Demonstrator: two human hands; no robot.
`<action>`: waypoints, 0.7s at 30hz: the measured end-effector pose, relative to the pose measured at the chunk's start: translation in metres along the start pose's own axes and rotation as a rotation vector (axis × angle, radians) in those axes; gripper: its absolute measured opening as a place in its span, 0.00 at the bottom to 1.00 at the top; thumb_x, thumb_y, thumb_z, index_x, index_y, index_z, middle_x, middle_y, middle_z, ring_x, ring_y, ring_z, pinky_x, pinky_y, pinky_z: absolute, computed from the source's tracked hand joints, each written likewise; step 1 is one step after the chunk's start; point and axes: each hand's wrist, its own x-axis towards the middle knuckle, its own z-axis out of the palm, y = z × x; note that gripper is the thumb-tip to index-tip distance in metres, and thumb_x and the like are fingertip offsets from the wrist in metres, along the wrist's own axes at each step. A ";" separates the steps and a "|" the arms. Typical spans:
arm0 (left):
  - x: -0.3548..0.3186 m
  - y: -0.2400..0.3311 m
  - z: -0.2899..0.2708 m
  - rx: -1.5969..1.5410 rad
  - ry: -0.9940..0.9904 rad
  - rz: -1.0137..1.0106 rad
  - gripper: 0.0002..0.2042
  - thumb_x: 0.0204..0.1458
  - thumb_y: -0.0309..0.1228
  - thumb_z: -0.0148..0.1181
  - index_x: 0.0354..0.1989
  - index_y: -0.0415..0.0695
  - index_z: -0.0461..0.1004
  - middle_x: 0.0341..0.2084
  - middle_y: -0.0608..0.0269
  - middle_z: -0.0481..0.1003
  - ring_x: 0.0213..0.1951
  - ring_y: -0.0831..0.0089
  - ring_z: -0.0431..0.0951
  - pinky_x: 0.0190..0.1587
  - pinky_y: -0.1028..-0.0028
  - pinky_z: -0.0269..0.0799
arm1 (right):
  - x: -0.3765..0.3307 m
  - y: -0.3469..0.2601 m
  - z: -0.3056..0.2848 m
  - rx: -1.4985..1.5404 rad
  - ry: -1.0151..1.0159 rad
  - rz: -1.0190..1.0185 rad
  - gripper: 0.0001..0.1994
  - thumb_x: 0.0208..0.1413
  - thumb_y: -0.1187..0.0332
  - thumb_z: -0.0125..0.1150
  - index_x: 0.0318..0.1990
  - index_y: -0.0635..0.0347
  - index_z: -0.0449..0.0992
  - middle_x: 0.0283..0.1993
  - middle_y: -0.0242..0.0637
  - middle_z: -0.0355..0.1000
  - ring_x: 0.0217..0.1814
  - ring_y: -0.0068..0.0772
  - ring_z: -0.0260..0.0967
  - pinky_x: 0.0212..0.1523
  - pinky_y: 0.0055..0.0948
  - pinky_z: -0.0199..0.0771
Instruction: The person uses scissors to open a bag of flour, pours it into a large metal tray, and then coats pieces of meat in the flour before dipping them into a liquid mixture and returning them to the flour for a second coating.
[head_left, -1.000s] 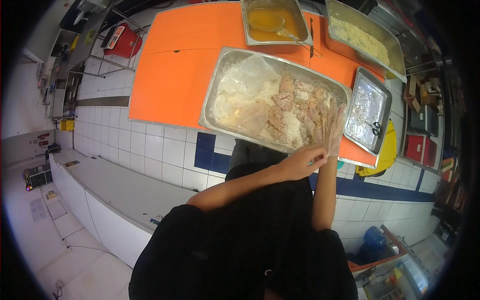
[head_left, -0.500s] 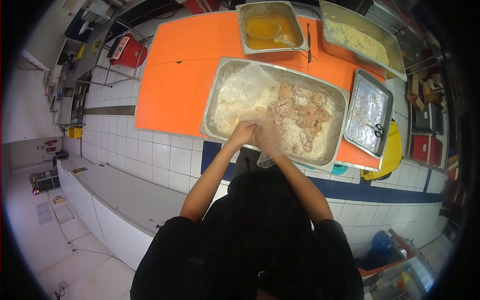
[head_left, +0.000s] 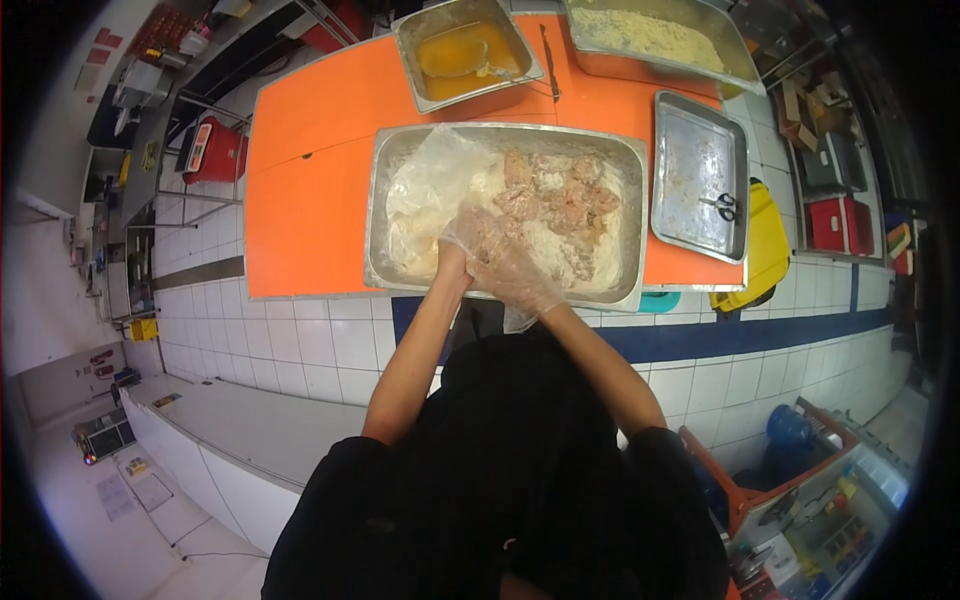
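Above the near edge of a large metal pan (head_left: pixel 510 131), my two hands meet. Clear plastic covers the fingers of my left hand (head_left: pixel 462 245), which reach up into a loose disposable glove; its wrist is bare. My right hand (head_left: pixel 510 272) wears a clear plastic glove and pinches the left one's plastic near the wrist; its fingertips are partly hidden. In the pan, pieces of raw floured meat (head_left: pixel 570 195) lie to the right in white flour (head_left: pixel 550 245). A crumpled clear plastic bag (head_left: pixel 425 180) rests on the flour at the left.
Behind stands a deep metal pan (head_left: pixel 432 103) of yellow liquid with a strainer in it. Another metal pan (head_left: pixel 655 68) holds pale yellow crumbs. Scissors (head_left: pixel 724 207) lie on a metal tray (head_left: pixel 665 235) at the right. All stand on an orange table (head_left: pixel 310 220).
My view has shifted, so the pans sit further left. My left fingers, earlier bare and bent together, now extend inside the plastic. My right hand has come over beside the left wrist.
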 end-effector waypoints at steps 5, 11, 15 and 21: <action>-0.015 0.015 0.008 -0.264 -0.239 -0.148 0.41 0.61 0.69 0.44 0.71 0.47 0.61 0.56 0.56 0.75 0.54 0.64 0.78 0.54 0.62 0.78 | -0.004 -0.034 -0.009 0.201 0.058 0.090 0.35 0.60 0.62 0.63 0.72 0.67 0.58 0.72 0.58 0.58 0.75 0.55 0.57 0.73 0.45 0.58; 0.022 0.013 -0.008 -0.252 -0.200 0.022 0.42 0.63 0.67 0.41 0.75 0.47 0.56 0.72 0.52 0.59 0.70 0.60 0.62 0.70 0.58 0.60 | -0.007 -0.061 -0.015 0.053 -0.047 0.188 0.34 0.58 0.63 0.63 0.71 0.63 0.62 0.53 0.50 0.77 0.54 0.52 0.75 0.58 0.41 0.73; 0.052 0.009 -0.022 0.250 -0.049 0.128 0.37 0.67 0.61 0.41 0.73 0.43 0.60 0.72 0.55 0.59 0.70 0.60 0.62 0.71 0.60 0.58 | -0.018 -0.026 -0.033 0.316 0.170 0.221 0.28 0.56 0.61 0.66 0.63 0.64 0.72 0.42 0.42 0.80 0.46 0.42 0.78 0.52 0.39 0.76; -0.068 0.061 0.063 0.074 -0.330 0.061 0.23 0.71 0.43 0.46 0.65 0.37 0.66 0.55 0.48 0.74 0.60 0.55 0.74 0.63 0.56 0.70 | -0.107 -0.008 -0.095 0.342 0.361 0.190 0.19 0.61 0.63 0.67 0.55 0.62 0.77 0.47 0.36 0.76 0.46 0.33 0.75 0.49 0.32 0.77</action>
